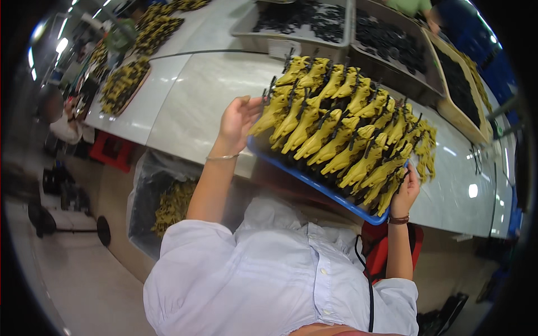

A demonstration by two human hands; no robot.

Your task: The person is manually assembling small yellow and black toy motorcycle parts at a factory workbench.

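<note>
A blue tray (325,187) is held in front of me, tilted down to the right and reaching over the table's front edge. Rows of yellow plastic parts with black pieces (319,140) fill it, packed close together; their exact kind I cannot tell. At the tray's left end, my left hand (240,122) grips the side, its fingers partly behind the parts. Around the right front corner my right hand (407,193) is closed, with the fingers partly hidden by the parts and rim.
Grey bins of black pieces (300,22) (389,42) stand at the table's far side, beside a wooden-edged box (457,84). More yellow parts (427,151) lie right of the tray. Other piles (126,84) rest at left. A lined bin (140,207) stands below; a person (412,7) is across.
</note>
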